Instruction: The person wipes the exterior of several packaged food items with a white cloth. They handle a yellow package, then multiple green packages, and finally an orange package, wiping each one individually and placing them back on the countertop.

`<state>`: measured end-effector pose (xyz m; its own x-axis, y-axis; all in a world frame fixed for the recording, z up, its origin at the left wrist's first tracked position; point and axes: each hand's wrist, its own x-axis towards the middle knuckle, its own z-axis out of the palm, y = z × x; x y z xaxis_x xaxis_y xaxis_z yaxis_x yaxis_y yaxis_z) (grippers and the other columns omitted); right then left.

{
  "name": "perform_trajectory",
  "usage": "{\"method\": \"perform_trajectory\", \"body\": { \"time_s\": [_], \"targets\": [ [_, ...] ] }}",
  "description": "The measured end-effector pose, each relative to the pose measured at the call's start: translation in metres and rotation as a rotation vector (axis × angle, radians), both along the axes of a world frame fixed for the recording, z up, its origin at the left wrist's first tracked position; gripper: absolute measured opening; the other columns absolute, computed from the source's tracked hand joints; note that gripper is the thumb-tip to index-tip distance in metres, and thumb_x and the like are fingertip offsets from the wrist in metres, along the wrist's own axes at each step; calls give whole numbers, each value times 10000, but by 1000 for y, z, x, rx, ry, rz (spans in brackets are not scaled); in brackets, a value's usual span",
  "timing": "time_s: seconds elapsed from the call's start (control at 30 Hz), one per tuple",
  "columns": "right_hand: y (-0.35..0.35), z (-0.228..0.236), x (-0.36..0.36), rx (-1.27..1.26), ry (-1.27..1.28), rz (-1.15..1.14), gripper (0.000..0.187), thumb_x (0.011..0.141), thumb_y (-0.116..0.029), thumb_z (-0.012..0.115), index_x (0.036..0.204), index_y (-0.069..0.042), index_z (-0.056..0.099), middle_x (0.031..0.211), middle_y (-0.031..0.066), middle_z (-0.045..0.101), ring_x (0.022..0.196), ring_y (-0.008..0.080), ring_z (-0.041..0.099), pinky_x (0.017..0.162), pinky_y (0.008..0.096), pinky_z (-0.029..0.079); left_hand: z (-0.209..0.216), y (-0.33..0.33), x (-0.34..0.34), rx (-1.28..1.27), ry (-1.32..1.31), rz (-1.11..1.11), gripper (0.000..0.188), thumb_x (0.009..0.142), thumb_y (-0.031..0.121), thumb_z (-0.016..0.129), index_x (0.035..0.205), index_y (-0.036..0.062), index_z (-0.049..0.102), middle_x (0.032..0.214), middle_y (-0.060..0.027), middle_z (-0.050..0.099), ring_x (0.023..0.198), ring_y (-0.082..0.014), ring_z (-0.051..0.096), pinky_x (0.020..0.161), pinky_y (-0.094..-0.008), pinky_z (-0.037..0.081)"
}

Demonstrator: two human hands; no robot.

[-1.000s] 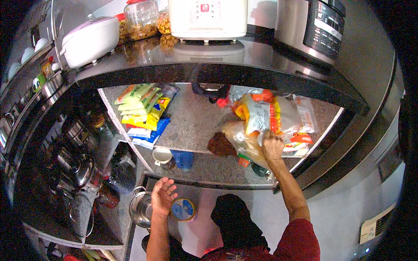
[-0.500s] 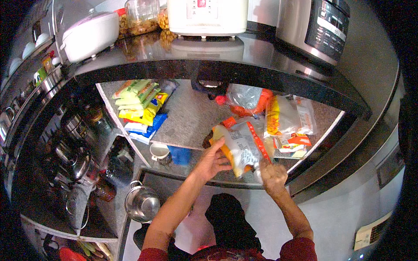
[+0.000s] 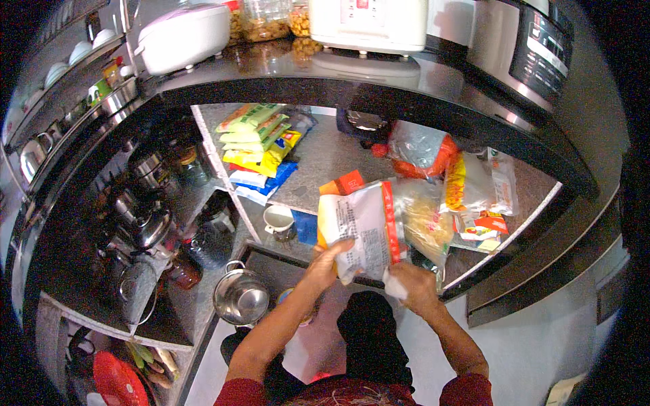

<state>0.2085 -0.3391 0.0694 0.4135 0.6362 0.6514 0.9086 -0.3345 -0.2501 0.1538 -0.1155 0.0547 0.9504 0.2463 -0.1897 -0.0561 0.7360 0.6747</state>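
Note:
My left hand (image 3: 326,269) holds a printed food bag (image 3: 360,227) by its lower left corner, thumb over the face of it. The bag is whitish with a red stripe down its right side and yellow on the left edge. My right hand (image 3: 416,287) is closed on a crumpled white cloth (image 3: 395,285), or perhaps a tissue, just below the bag's lower right corner. Behind the bag, a clear bag with pale yellowish contents (image 3: 425,220) lies on the shelf. An orange-red packet (image 3: 342,183) shows above the bag's top edge.
Left on the shelf (image 3: 318,155) lies a stack of green and yellow packets (image 3: 254,135). A red item in clear plastic (image 3: 420,150) and a yellow-printed bag (image 3: 467,183) lie right. A white cup (image 3: 279,220) and steel pot (image 3: 240,298) are nearer. The dark countertop (image 3: 325,91) overhangs the shelf.
The bag has turned more upright, its printed face now toward me. My left hand has moved down to its lower corner. The view has shifted, moving the shelf rightward.

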Motion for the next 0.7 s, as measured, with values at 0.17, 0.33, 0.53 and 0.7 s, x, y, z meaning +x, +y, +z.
{"method": "perform_trajectory", "body": {
  "time_s": [0.17, 0.33, 0.53, 0.7],
  "targets": [
    [65, 59, -17, 347, 574, -73, 555, 676, -78, 629, 1168, -23, 377, 1058, 214, 510, 974, 324, 527, 852, 383, 418, 2, 31, -66, 238, 2, 184, 431, 698, 75, 713, 1085, 2, 538, 961, -86, 620, 821, -196, 609, 672, -356, 522],
    [165, 35, -65, 184, 102, 262, 443, 621, -55, 639, 1045, -47, 511, 1002, 155, 473, 933, 338, 482, 818, 416, 406, -21, 42, -100, 421, -28, 317, 389, 722, 53, 678, 1085, 17, 546, 960, -39, 616, 846, -134, 582, 748, -290, 478],
    [207, 19, -45, 132, 82, 237, 408, 557, 4, 622, 956, -76, 597, 988, 135, 480, 917, 326, 489, 778, 402, 420, -25, 50, -113, 478, 102, 343, 310, 731, 59, 671, 1023, 4, 582, 926, -45, 628, 796, -123, 591, 719, -279, 485],
    [212, 4, -20, 184, 158, -53, 457, 559, 24, 614, 1005, -68, 578, 999, 152, 476, 945, 334, 478, 788, 411, 419, -35, 52, -112, 442, 133, 342, 293, 727, 65, 684, 1000, 0, 596, 902, -54, 639, 761, -124, 601, 686, -276, 492]
  ]
}}
